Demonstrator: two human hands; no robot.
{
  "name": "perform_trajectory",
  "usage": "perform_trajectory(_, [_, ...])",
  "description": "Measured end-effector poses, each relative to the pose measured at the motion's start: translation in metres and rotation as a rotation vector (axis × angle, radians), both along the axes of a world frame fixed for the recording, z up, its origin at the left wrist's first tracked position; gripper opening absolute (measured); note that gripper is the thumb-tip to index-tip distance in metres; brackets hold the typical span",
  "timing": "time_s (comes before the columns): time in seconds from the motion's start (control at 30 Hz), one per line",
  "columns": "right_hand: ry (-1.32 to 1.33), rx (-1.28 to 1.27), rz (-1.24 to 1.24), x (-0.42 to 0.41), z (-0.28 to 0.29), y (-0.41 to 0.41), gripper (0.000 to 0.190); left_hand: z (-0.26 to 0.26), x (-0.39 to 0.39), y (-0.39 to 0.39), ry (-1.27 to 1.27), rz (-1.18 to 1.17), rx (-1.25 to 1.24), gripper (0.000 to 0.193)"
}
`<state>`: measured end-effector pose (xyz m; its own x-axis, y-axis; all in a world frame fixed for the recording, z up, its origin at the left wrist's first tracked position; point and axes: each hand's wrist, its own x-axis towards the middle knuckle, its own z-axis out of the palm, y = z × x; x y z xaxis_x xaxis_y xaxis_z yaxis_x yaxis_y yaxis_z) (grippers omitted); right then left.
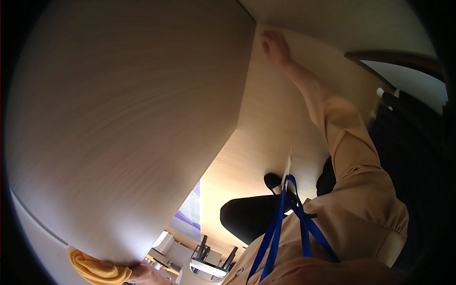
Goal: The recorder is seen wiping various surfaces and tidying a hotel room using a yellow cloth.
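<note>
At the lower left, my left hand (144,273) is on a bunched yellow cloth (96,267), against the lower edge of a large, pale wood-look panel (124,124). My right arm, in a beige sleeve, reaches up the picture. My right hand (276,46) lies close to the corner where the large panel meets another pale surface (274,103); its fingers look curled but are blurred, and no object shows in it. A blue lanyard (274,235) hangs from my neck, with a thin card (288,167) seen nearly edge-on.
My bent leg in black trousers and a dark shoe (272,181) show below the lanyard card. A chair with black armrests (210,263) stands at the bottom, near a white device (164,243). At the right are a curved dark-edged frame (399,58) and a large dark area.
</note>
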<state>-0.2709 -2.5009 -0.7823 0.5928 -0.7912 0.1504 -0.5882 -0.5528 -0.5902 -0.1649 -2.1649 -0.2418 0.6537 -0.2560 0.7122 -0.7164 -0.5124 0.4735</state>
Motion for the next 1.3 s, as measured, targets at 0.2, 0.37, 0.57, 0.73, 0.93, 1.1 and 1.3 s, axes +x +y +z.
perform_trajectory(0.2, [0.081,-0.155,-0.032,0.010,0.003,0.008,0.036,0.005,0.000,-0.005,-0.006,0.034,0.007,0.046])
perform_trajectory(0.37, [0.151,-0.324,0.051,0.006,0.013,0.000,0.029,0.012,-0.001,-0.010,-0.009,0.060,-0.002,0.046])
perform_trajectory(0.57, [0.221,0.022,-0.032,0.032,-0.002,-0.009,0.021,0.016,-0.002,-0.013,-0.014,0.085,0.005,0.046])
perform_trajectory(0.73, [-0.158,-0.155,-0.190,0.025,-0.018,-0.031,0.023,0.025,-0.010,-0.012,-0.017,0.112,0.001,0.046])
perform_trajectory(0.93, [-0.228,0.520,-0.209,-0.090,0.008,0.026,0.024,0.030,-0.017,-0.003,-0.008,0.161,-0.052,0.045])
perform_trajectory(1.1, [0.191,0.703,-0.098,-0.203,0.033,0.101,0.014,0.023,-0.023,-0.008,-0.003,0.150,-0.185,0.045])
perform_trajectory(1.3, [0.229,0.713,0.242,-0.218,0.042,0.128,0.024,0.012,-0.033,-0.014,-0.017,0.160,-0.413,0.045])
